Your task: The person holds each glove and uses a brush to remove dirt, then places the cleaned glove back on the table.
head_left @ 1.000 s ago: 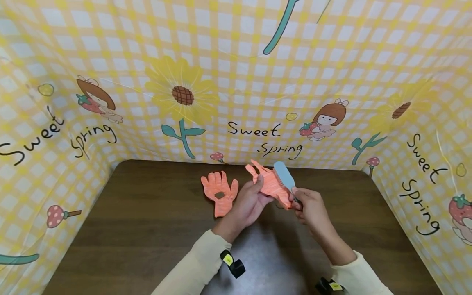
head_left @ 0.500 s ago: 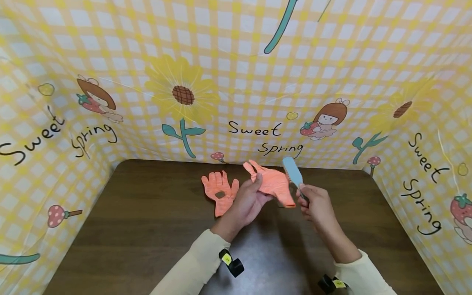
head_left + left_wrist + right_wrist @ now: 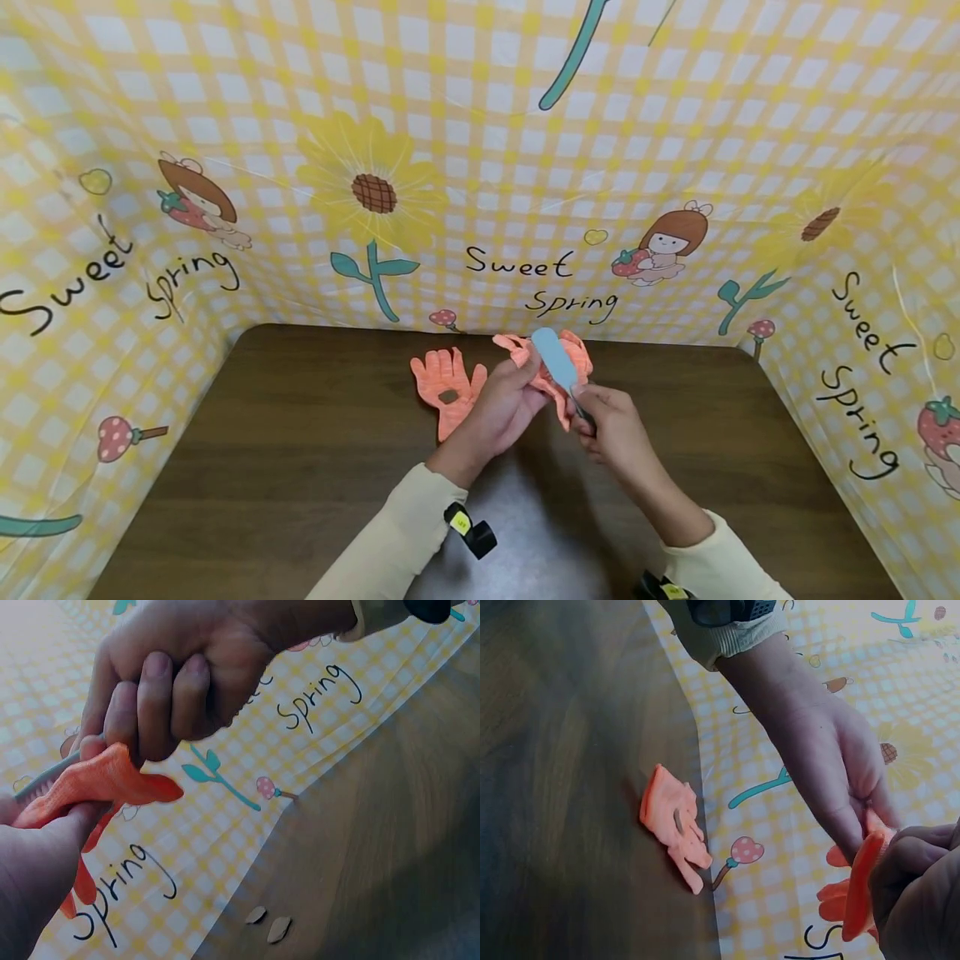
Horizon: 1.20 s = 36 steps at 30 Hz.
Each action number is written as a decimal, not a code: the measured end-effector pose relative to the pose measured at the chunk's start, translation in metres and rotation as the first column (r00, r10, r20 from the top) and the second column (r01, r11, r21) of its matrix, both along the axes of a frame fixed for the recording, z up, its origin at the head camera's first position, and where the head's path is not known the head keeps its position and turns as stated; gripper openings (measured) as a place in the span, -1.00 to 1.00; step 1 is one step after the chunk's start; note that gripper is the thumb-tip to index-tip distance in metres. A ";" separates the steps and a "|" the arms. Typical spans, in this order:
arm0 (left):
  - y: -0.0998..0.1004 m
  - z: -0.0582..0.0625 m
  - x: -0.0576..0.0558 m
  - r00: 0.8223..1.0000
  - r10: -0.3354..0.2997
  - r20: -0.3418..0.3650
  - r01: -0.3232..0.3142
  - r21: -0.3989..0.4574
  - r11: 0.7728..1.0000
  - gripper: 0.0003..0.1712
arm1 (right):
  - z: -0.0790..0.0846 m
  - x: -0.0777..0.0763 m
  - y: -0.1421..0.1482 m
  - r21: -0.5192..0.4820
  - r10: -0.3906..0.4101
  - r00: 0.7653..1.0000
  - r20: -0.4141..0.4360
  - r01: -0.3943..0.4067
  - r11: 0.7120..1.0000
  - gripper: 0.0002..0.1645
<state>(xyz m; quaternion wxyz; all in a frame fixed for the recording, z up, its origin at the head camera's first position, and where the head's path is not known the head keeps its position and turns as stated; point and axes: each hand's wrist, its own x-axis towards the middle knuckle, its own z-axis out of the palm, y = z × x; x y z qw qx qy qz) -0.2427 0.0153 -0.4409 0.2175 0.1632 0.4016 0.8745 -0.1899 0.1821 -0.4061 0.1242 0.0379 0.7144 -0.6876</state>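
Observation:
In the head view my left hand (image 3: 510,408) holds up an orange knit glove (image 3: 582,354), thumb on top, above the table. My right hand (image 3: 611,417) grips the dark handle of a light blue brush (image 3: 556,358). The brush head lies over the held glove, bristle side towards it. In the left wrist view the glove (image 3: 97,784) is stretched between both hands, with the brush (image 3: 49,780) along its upper side. A second orange glove (image 3: 453,417) lies flat on the table left of my hands, with a small brown piece (image 3: 447,397) on its palm.
The dark wooden table (image 3: 300,500) meets a yellow checked cloth (image 3: 480,192) that stands at the back and both sides. Two small flat pale pieces (image 3: 279,930) lie on the table in the left wrist view.
The brush first moved right off the held glove's edge, then back left over it. The held glove has bunched up and its cuff has shifted left. The flat glove has stayed put.

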 end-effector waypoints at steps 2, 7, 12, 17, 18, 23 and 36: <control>-0.001 0.000 0.000 1.000 0.003 -0.019 -0.003 0.002 1.000 -0.41 | 0.001 0.000 -0.001 0.009 -0.023 1.000 -0.004 0.023 1.000 -0.59; -0.001 -0.001 0.000 0.998 -0.002 -0.066 0.002 0.002 1.000 -0.44 | 0.003 0.000 0.004 0.015 -0.065 0.998 -0.011 0.065 0.998 -0.58; -0.002 0.001 0.002 0.999 -0.002 -0.041 0.002 -0.003 1.000 -0.44 | 0.003 -0.002 0.010 0.008 -0.081 0.996 -0.023 0.081 0.997 -0.58; -0.002 0.001 0.002 1.000 0.000 -0.020 0.000 0.000 1.000 -0.43 | 0.001 -0.004 0.013 -0.001 -0.080 0.997 -0.023 0.080 0.997 -0.58; -0.002 0.001 0.002 1.000 0.001 -0.019 -0.001 -0.002 1.000 -0.43 | 0.001 -0.004 0.013 -0.004 -0.083 0.996 -0.022 0.083 0.997 -0.58; -0.002 0.000 0.002 1.000 0.001 -0.015 -0.001 -0.002 1.000 -0.42 | 0.000 -0.005 0.014 -0.008 -0.107 0.994 -0.014 0.107 0.994 -0.59; 0.001 0.000 0.002 1.000 0.000 -0.031 0.000 0.000 1.000 -0.43 | 0.002 -0.007 0.019 0.000 -0.117 0.993 -0.017 0.117 0.993 -0.59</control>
